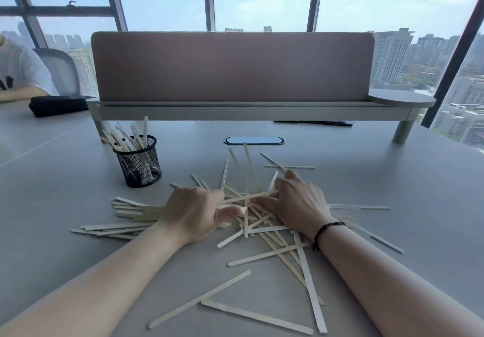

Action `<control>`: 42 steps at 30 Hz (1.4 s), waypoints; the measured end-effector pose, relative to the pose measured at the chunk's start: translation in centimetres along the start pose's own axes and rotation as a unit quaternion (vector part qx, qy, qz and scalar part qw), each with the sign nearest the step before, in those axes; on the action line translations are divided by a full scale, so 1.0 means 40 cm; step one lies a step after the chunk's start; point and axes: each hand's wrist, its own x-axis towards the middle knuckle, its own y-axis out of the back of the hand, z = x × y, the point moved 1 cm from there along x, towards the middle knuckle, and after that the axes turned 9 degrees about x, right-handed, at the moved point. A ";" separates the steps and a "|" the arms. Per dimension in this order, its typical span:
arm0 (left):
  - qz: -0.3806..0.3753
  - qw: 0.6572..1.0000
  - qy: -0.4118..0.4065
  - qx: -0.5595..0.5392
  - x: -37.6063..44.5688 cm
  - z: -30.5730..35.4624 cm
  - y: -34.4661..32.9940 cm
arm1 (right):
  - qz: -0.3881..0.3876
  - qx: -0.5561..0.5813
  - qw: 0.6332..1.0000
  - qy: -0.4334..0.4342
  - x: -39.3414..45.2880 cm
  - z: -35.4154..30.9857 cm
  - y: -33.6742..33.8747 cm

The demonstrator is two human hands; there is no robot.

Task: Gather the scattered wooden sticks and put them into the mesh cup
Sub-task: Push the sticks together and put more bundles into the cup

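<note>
Left hand, right hand: both curled into wooden sticks at table centre; grip unclear. Mesh cup, part-filled, at 10 o'clock. Advice: align bundle parallel before lifting.

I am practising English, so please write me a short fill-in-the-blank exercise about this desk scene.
1. The black mesh cup stands to the ____ of both hands.
2. A dark bracelet is on the ____ wrist.
3. The cup already holds some wooden ____.
4. The left hand and right hand rest on the pile of sticks on the ____.

Missing words: left; right; sticks; table
</note>
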 end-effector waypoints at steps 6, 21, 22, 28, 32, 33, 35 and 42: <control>0.041 0.998 0.022 -0.045 0.027 -0.011 0.034 | 0.027 0.055 0.998 -0.015 0.004 0.024 0.014; 0.155 0.705 0.321 -0.613 0.119 0.029 0.167 | 0.047 0.177 0.982 -0.040 -0.007 0.034 0.029; 0.147 0.681 0.332 -0.636 0.113 0.022 0.163 | 0.047 0.175 0.983 -0.040 -0.007 0.032 0.029; 0.123 0.588 0.413 -0.685 0.078 -0.030 0.103 | 0.033 0.159 0.986 -0.046 -0.003 0.026 0.024; 0.125 0.582 0.431 -0.678 0.075 -0.031 0.095 | 0.036 0.182 0.982 -0.030 -0.001 0.031 0.021; 0.129 0.584 0.430 -0.676 0.077 -0.028 0.099 | 0.035 0.193 0.980 -0.020 0.000 0.032 0.021; 0.142 0.591 0.425 -0.671 0.081 -0.023 0.110 | 0.033 0.210 0.977 0.006 0.002 0.033 0.020; 0.166 0.670 0.373 -0.621 0.083 -0.004 0.135 | 0.042 0.241 0.968 0.064 0.015 0.017 0.038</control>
